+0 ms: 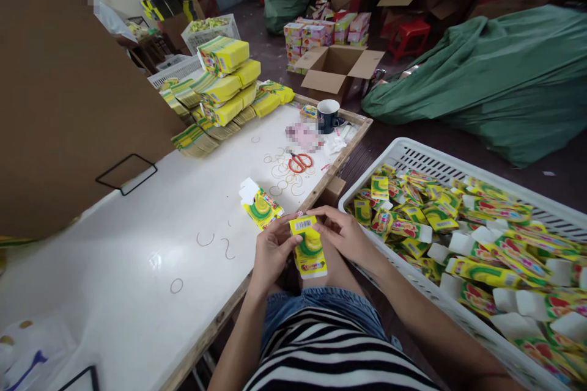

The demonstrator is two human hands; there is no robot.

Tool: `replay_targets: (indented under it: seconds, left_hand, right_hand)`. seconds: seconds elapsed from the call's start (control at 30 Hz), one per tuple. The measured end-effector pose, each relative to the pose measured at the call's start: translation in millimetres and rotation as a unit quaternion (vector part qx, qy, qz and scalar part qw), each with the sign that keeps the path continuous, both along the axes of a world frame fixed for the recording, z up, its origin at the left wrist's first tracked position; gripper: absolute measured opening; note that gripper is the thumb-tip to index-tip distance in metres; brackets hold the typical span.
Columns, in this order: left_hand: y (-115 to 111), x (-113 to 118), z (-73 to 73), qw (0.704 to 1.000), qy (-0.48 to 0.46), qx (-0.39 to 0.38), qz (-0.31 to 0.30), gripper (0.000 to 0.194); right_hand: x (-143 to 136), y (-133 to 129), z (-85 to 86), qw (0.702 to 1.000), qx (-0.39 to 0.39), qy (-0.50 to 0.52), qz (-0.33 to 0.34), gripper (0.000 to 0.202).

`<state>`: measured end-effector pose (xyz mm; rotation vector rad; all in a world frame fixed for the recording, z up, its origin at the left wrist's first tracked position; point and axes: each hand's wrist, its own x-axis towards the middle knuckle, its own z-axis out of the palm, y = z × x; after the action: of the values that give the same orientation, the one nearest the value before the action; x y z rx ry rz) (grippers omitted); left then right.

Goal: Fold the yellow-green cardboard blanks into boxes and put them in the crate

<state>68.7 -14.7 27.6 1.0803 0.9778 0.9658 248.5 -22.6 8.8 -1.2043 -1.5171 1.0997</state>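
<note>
Over my lap, just off the table edge, I hold a small yellow carton [309,249] with a green pattern and a barcode panel at its far end. My left hand [274,252] grips its left side, thumb on the front face. On the right side, my right hand [342,233] has its fingers closed at the carton's upper corner. Another yellow carton [260,204] lies on the table beyond my left hand, its white flaps pointing away. To my right, a white plastic basket [398,148] holds many similar cartons.
The white table [137,250] carries stacks of flat yellow cartons [224,95], loose rubber bands, orange-handled scissors [300,163] and a dark mug [328,117]. Beyond its far end stand an open cardboard box [337,67] and a green sack [486,79]. A large brown board [77,104] rises at the left.
</note>
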Motion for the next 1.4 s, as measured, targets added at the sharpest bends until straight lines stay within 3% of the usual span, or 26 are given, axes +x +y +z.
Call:
replay_targets:
  seconds: [0.13, 0.23, 0.27, 0.33, 0.4, 0.53, 0.6, 0.73, 0.8, 0.9, 0.97, 1.07, 1.1, 1.17, 1.27, 1.4]
  left_hand:
    - [-6.0, 12.9, -10.1, 1.000, -0.007, 0.006, -0.018, 0.041]
    - [-6.3, 14.9, -17.3, 0.991, 0.093, 0.094, -0.005, 0.043]
    - [-4.1, 11.2, -19.2, 0.977, 0.156, 0.141, 0.018, 0.047]
    - [2.5, -2.5, -23.1, 0.924, 0.300, 0.223, 0.078, 0.060]
    - [10.0, -20.3, -28.3, 0.865, 0.417, 0.258, 0.107, 0.062]
    - [17.9, -46.3, -37.7, 0.811, 0.514, 0.269, 0.075, 0.024]
    - [15.2, -49.5, -36.6, 0.793, 0.519, 0.306, 0.094, 0.018]
    - [-3.4, -38.3, -24.4, 0.745, 0.464, 0.448, 0.171, 0.022]
    - [-15.8, -27.6, -20.5, 0.737, 0.403, 0.527, 0.128, 0.025]
    - [-30.6, -13.7, -22.9, 0.759, 0.325, 0.564, 0.029, 0.029]
    - [-34.0, -8.1, -26.8, 0.808, 0.284, 0.515, 0.039, 0.032]
    - [-28.3, -3.5, -29.3, 0.921, 0.167, 0.326, 0.129, 0.043]
    - [-24.6, -2.3, -28.7, 0.953, 0.112, 0.247, 0.135, 0.047]
    - [-17.2, -0.5, -26.2, 0.991, 0.005, 0.096, 0.088, 0.054]
    - [-10.8, 1.9, -22.1, 0.996, -0.086, -0.033, -0.006, 0.057]
    - [-9.6, 6.9, -20.5, 0.991, -0.123, -0.054, -0.013, 0.049]
  right_hand:
    - [1.5, -5.1, -8.8, 0.994, -0.037, 0.101, -0.021, 0.023]
    - [18.9, -10.0, -1.4, 0.994, 0.019, 0.005, -0.107, 0.021]
    - [28.5, -10.9, 2.9, 0.983, 0.054, -0.060, -0.164, 0.021]
    - [48.5, -11.0, 9.9, 0.930, 0.124, -0.188, -0.289, 0.021]
    - [60.6, -9.4, 11.9, 0.900, 0.149, -0.244, -0.329, 0.023]
    - [41.7, -6.3, 2.7, 0.966, 0.059, -0.143, -0.206, 0.028]
    - [18.4, -4.9, -2.9, 0.985, -0.009, -0.071, -0.158, 0.032]
    - [-19.0, -0.6, -8.6, 0.984, -0.114, 0.082, -0.107, 0.050]
    - [-25.0, 1.8, -9.6, 0.976, -0.147, 0.141, -0.074, 0.053]
    - [-18.8, 1.5, -10.1, 0.968, -0.172, 0.174, -0.061, 0.048]
    - [-10.8, -2.8, -10.0, 0.966, -0.170, 0.179, -0.081, 0.044]
    - [-5.4, -13.0, -9.0, 0.962, -0.151, 0.200, -0.111, 0.041]
    - [-6.5, -16.2, -8.6, 0.959, -0.148, 0.214, -0.111, 0.040]
    - [-11.6, -20.7, -8.1, 0.953, -0.148, 0.245, -0.100, 0.038]
    - [-19.6, -22.9, -7.0, 0.949, -0.148, 0.262, -0.092, 0.037]
    - [-20.8, -22.9, -4.5, 0.958, -0.139, 0.229, -0.103, 0.038]
